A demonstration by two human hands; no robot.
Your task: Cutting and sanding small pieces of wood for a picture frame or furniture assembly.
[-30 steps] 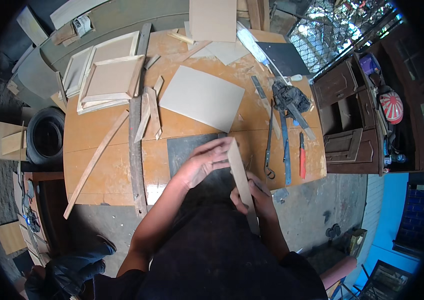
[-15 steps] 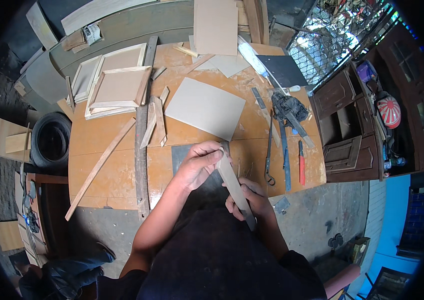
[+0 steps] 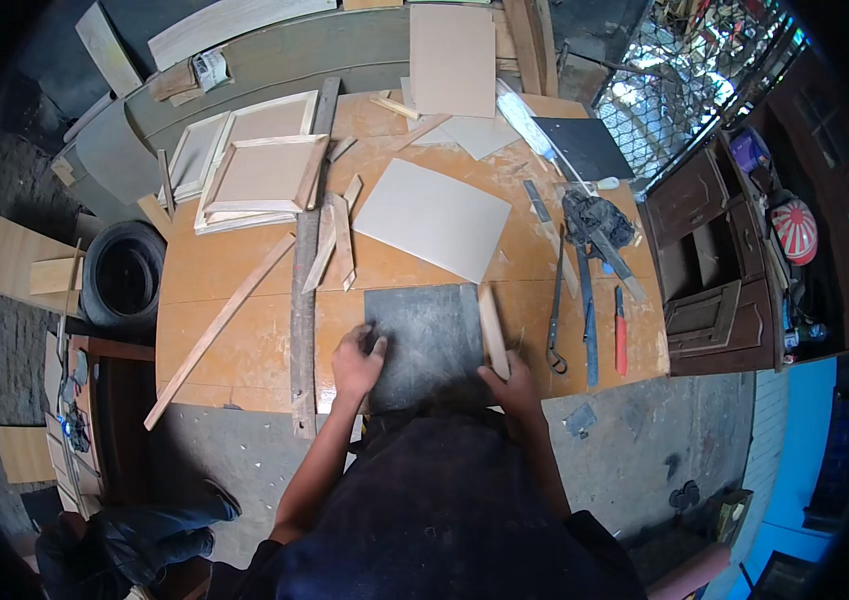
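Observation:
My right hand (image 3: 515,388) is closed round the near end of a short pale wooden strip (image 3: 491,330). The strip stands beside the right edge of a dark grey square sheet (image 3: 424,340) at the table's near side. Along that sheet's left edge rests my left hand (image 3: 356,364), its thumb apart from the fingers and nothing visible in its grasp. Just beyond the sheet lies a pale rectangular panel (image 3: 434,218).
Wooden frames (image 3: 259,175) are stacked at the far left. A long dark bar (image 3: 306,300) crosses the table near a thin wooden strip (image 3: 219,333). At right lie a red-handled tool (image 3: 620,335), metal tools and a crumpled black cloth (image 3: 594,218). Another person's legs (image 3: 149,530) show lower left.
My hands have moved apart and the left has let go of the wooden strip. My right hand has brought the strip down to the sheet's right edge. The view has shifted slightly.

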